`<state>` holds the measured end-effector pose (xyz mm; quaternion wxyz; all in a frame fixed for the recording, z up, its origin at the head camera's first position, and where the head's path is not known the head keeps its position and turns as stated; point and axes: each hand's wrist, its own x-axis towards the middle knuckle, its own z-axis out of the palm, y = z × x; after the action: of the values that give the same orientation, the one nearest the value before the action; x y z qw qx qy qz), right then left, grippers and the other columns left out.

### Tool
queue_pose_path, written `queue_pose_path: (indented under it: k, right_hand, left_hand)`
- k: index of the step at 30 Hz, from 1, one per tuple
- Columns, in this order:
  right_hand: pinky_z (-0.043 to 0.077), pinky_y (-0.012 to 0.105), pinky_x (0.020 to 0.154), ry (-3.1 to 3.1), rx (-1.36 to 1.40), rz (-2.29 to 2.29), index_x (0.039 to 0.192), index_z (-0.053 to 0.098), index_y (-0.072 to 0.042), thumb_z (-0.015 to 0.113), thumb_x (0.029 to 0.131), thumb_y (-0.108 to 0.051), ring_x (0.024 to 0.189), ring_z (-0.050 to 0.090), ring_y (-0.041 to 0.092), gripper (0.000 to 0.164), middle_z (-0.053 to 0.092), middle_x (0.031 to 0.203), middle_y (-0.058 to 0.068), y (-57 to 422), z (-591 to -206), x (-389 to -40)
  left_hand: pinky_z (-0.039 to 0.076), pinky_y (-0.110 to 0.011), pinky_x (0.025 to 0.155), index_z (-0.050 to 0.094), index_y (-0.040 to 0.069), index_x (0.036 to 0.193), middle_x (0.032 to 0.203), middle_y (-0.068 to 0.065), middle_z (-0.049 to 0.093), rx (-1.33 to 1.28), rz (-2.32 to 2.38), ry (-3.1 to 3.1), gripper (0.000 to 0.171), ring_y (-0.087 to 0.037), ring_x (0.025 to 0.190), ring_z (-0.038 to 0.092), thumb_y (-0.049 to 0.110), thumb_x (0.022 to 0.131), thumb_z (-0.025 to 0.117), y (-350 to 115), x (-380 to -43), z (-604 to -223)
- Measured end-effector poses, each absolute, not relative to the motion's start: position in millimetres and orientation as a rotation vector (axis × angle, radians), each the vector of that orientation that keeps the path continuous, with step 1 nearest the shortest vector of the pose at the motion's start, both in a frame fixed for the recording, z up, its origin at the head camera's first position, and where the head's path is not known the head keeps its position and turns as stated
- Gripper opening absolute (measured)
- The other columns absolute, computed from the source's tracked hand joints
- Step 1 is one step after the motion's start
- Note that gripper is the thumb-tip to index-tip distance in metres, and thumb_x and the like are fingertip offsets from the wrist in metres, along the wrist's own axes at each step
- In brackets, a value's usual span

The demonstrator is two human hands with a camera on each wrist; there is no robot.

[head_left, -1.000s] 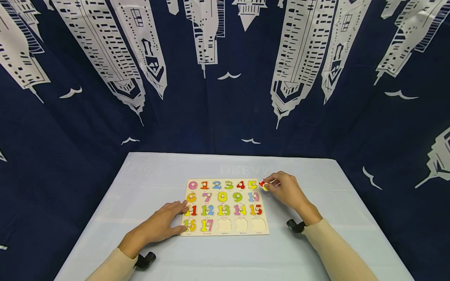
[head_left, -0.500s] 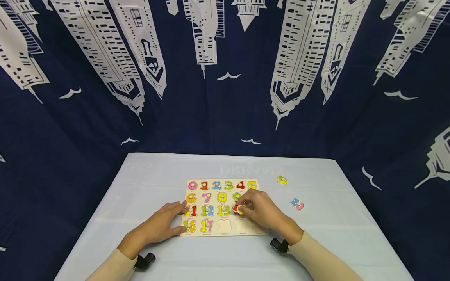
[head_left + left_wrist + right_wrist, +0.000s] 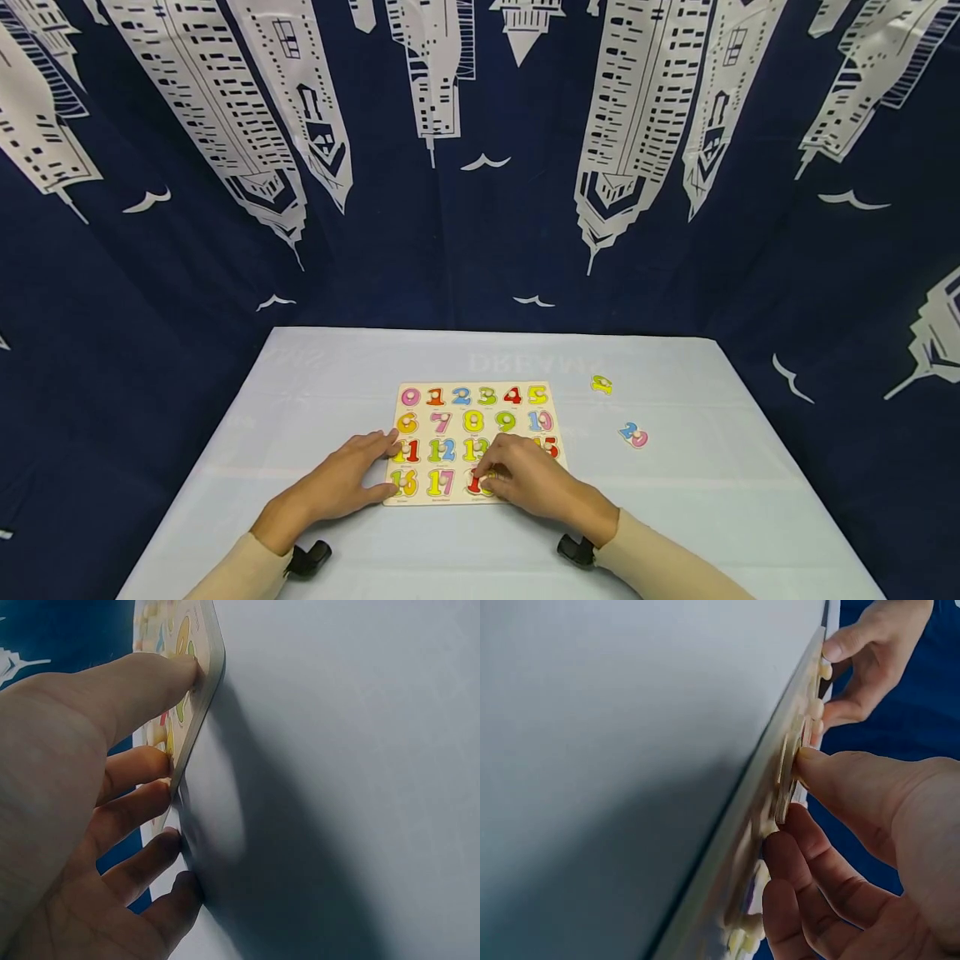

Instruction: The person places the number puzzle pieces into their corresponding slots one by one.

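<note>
A wooden number puzzle board (image 3: pixel 458 407) lies on the white table, rows of coloured number pieces set into it. My left hand (image 3: pixel 341 479) rests along its left edge with fingers spread; in the left wrist view the thumb (image 3: pixel 150 682) presses on the board's top near the edge. With thumb and fingers, my right hand (image 3: pixel 528 479) pinches a red-and-yellow number puzzle piece (image 3: pixel 473 482) at the bottom row, just right of the 17 (image 3: pixel 441 482). The right wrist view shows this piece (image 3: pixel 786 776) edge-on, close over the board. The hand hides the board's lower right part.
Two loose pieces lie on the table (image 3: pixel 712 500) right of the board: a yellow-green one (image 3: pixel 602 384) farther back and a blue-and-pink 20 (image 3: pixel 633 435) nearer. A dark blue cloth with white buildings (image 3: pixel 450 233) hangs behind the table.
My right hand has carried the red-and-yellow puzzle piece from beyond the board's upper right corner leftward and down to the bottom row. The left hand stays in place.
</note>
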<state>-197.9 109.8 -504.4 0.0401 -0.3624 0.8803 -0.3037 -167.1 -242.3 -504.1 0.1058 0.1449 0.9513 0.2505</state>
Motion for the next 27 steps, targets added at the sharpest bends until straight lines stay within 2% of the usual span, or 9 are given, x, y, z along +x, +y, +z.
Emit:
queue_pose_path:
  k: [15,27]
  right_hand:
    - [0.057,0.024,0.084,2.770,-1.096,-0.835,0.115,0.090,-0.017,0.093,0.102,-0.015,0.098,0.065,0.004,0.013,0.079,0.112,-0.006,102.4,-509.3,-198.0]
    - [0.051,0.019,0.077,2.757,-1.124,-0.842,0.112,0.092,-0.017,0.093,0.101,-0.010,0.091,0.060,0.000,0.013,0.077,0.109,-0.005,102.8,-507.3,-198.9]
  left_hand:
    - [0.040,-0.070,0.140,0.057,0.008,0.172,0.168,-0.003,0.069,0.455,0.730,2.817,0.086,-0.043,0.171,0.047,0.039,0.101,0.093,-244.9,-166.7,-507.8]
    - [0.039,-0.071,0.140,0.056,0.008,0.172,0.171,-0.005,0.067,0.452,0.722,2.812,0.084,-0.044,0.172,0.046,0.039,0.102,0.092,-243.8,-166.7,-505.1]
